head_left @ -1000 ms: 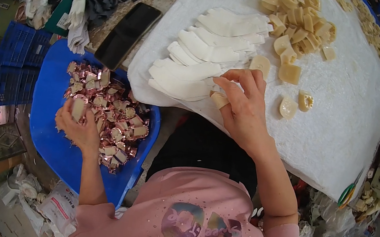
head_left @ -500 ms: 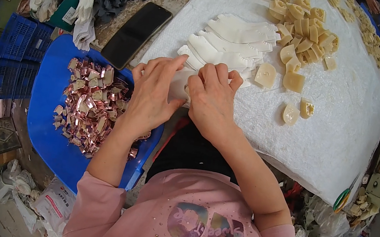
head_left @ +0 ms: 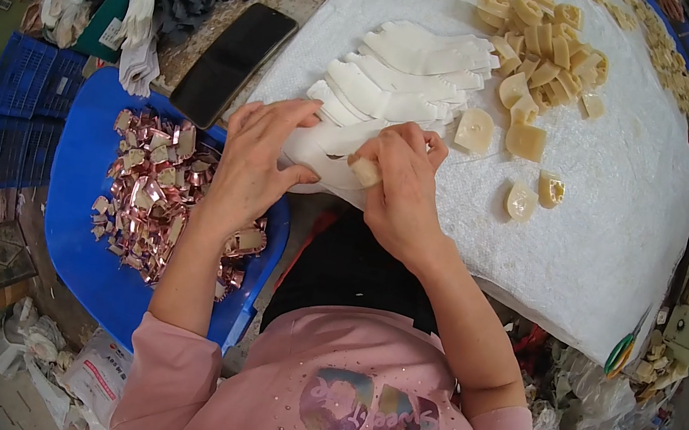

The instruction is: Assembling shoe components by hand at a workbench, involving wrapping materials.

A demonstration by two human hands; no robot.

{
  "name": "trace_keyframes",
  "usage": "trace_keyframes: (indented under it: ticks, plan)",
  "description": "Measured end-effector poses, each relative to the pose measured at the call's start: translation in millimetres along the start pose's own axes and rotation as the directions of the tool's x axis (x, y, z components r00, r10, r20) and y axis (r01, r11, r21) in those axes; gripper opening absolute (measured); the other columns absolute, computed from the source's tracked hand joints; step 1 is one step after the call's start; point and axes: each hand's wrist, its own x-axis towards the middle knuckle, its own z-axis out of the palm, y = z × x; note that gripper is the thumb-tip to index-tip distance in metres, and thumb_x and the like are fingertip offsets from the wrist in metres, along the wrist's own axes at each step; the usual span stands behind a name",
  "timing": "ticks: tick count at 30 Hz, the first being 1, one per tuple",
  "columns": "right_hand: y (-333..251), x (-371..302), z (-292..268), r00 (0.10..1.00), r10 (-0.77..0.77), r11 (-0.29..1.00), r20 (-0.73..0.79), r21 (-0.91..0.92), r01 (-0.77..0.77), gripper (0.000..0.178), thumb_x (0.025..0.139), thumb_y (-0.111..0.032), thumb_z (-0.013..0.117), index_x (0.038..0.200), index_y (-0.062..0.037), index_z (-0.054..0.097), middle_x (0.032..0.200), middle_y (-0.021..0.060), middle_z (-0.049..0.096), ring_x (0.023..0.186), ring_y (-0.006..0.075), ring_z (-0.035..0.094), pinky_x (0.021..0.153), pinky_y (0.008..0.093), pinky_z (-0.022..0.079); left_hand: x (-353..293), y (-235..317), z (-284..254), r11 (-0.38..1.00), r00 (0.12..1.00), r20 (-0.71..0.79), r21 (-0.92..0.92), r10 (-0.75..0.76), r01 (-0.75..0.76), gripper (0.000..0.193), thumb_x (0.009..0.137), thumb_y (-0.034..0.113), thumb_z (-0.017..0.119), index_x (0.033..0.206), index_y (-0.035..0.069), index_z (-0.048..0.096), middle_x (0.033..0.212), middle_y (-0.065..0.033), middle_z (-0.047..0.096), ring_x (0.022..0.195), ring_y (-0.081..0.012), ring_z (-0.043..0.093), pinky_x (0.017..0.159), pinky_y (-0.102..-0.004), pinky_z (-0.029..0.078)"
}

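My left hand [head_left: 257, 150] curls over the left end of a white curved strip [head_left: 324, 143], fingers on its far side and thumb by its near edge. A dark slit shows in the strip. My right hand [head_left: 408, 191] pinches a small cream moulded piece [head_left: 364, 171] against the strip's right part. Just beyond, several similar white strips [head_left: 431, 52] lie overlapped in a fanned row. To the right of the row rest loose cream moulded pieces [head_left: 474, 130], with a larger heap of cream pieces [head_left: 545, 53] farther back.
A white woven sheet [head_left: 604, 240] covers the work surface. At left, a blue tub [head_left: 72, 233] holds shiny rose-coloured pieces [head_left: 152, 196]. A black phone [head_left: 234, 60] lies at the table's left edge near white gloves [head_left: 144, 27]. Blue crates [head_left: 21, 79] stand far left.
My right hand has turned and lifted slightly, so the cream piece now shows in its fingers. My left hand has shifted a little left, uncovering more of the white strip.
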Motion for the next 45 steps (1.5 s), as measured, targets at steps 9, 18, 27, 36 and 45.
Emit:
trace_keyframes:
  ticks: [9,18,27,36,45]
  plan:
    - [-16.4,4.7,21.9,0.988,0.147,0.971,0.047,-0.198,-0.135,0.014,0.062,-0.002,0.062,0.075,-0.0063,0.059,0.096,0.008,0.05,0.1,0.0299,0.043,0.088,0.0492,0.024,-3.1,-1.5,6.0,0.996,0.999,-0.042,-0.092,-0.025,0.021,0.076,0.057,0.001,0.077,0.127,0.01,0.05,0.111,-0.0073,0.062,0.114,-0.0249,0.052,0.102,-0.0385,0.033]
    - [-5.9,-8.8,13.0,0.992,-0.021,0.999,-0.125,0.041,0.026,0.024,0.058,0.003,0.06,0.078,-0.0084,0.057,0.093,0.0045,0.049,0.098,0.0279,0.045,0.089,0.0478,0.025,-0.9,-7.1,-0.4,0.998,1.0,0.005,-0.059,-0.02,0.02,0.053,0.07,-0.002,0.067,0.121,0.009,0.055,0.121,-0.0111,0.06,0.123,-0.0253,0.048,0.106,-0.0376,0.032]
    - [-26.2,1.3,6.8,0.985,-0.016,0.956,-0.17,-0.29,-0.035,0.017,0.065,-0.009,0.063,0.082,-0.0086,0.062,0.09,0.0035,0.05,0.096,0.0223,0.046,0.086,0.0465,0.024,-37.3,6.1,15.5,0.94,0.916,-0.266,-0.248,-0.3,0.236,0.033,0.079,-0.003,0.056,0.111,0.005,0.059,0.101,-0.0129,0.06,0.097,-0.0302,0.056,0.087,-0.0376,0.043]
    - [-25.7,17.0,18.8,0.997,0.061,0.95,0.052,-0.311,-0.042,0.013,0.064,-0.004,0.062,0.076,-0.0045,0.06,0.09,0.0079,0.05,0.093,0.0253,0.045,0.084,0.0466,0.026,-35.7,16.0,33.0,0.666,0.885,-0.139,-0.712,-0.444,0.223,0.038,0.087,-0.005,0.053,0.125,0.0,0.047,0.087,-0.0015,0.052,0.077,-0.009,0.053,0.073,-0.0211,0.044]
    - [-10.0,7.4,21.0,0.997,-0.076,0.988,-0.02,0.132,0.078,0.023,0.066,0.004,0.058,0.083,-0.0101,0.055,0.092,0.0049,0.053,0.091,0.0279,0.046,0.085,0.0433,0.027,-17.9,7.7,26.3,0.59,0.853,-0.137,-0.776,-0.503,0.223,0.038,0.084,-0.011,0.05,0.12,0.002,0.053,0.085,-0.0036,0.058,0.076,-0.0088,0.055,0.07,-0.0217,0.046]
